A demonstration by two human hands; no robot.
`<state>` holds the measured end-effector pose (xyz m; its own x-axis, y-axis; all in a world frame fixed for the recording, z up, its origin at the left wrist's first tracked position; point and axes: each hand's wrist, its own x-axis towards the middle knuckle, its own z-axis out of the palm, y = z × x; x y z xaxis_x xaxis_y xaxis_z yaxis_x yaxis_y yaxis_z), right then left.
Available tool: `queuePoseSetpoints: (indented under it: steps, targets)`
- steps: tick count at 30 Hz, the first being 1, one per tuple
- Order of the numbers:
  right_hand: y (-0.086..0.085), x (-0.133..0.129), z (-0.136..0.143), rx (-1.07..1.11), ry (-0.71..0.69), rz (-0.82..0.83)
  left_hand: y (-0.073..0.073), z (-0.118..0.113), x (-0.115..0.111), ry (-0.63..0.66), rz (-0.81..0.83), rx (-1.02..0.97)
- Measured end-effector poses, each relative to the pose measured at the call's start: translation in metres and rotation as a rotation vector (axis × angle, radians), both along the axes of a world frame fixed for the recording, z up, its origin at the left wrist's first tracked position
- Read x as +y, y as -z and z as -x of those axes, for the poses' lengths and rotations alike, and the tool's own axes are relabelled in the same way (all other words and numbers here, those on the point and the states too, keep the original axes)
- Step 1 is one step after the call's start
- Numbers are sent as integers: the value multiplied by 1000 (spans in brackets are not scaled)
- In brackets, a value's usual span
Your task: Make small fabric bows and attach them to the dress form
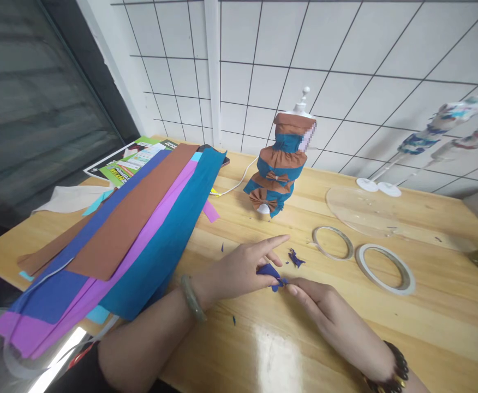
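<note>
My left hand (241, 267) and my right hand (324, 308) meet near the middle of the wooden table (263, 338). Both pinch a small dark blue paper piece (272, 274) between their fingertips, just above the tabletop. The left index finger sticks out straight. A second small blue scrap (295, 257) lies on the table just beyond the fingers. A small mannequin (282, 164) dressed in brown and teal crepe paper with bows stands behind the hands.
A stack of crepe paper sheets (141, 229) in brown, blue, purple and teal lies at the left, over the table edge. Two tape rings (332, 242) (384, 267) and a clear round plate (362, 210) lie at the right. More dressed mannequins (435, 131) stand at the far right.
</note>
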<state>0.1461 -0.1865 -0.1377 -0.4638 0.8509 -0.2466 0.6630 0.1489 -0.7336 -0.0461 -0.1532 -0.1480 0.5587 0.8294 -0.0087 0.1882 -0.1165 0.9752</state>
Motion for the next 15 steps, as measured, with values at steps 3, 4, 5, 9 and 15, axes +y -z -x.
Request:
queuePoseSetpoints:
  steps: [3, 4, 5, 9, 15]
  targets:
    - [0, 1, 0, 11, -1, -1, 1, 0, 0, 0, -9, -6]
    - [0, 1, 0, 18, -2, -1, 1, 0, 0, -3, -12, -6]
    - [-1, 1, 0, 25, -5, -1, 1, 0, 0, -6, -14, -6]
    - [-5, 0, 0, 69, -7, 13, 1, 0, 1, -11, 4, -24]
    - [-1, 1, -8, 244, 243, 76, 1, 0, 3, -59, 138, -187]
